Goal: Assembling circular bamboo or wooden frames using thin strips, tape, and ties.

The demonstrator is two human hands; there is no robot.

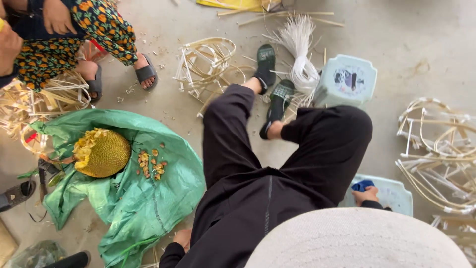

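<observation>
On the pale blue stool [396, 191], the right hand [367, 194] grips blue cloth [362, 185].

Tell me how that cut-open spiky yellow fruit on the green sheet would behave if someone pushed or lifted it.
The spiky fruit looks bulky and dense, so probably heavy for its size. Its rounded body might rock or roll if pushed, though the cut, ragged end could stop it. The green sheet beneath is thin and crumpled, so it would likely bunch up and drag the loose seeds along.
</observation>
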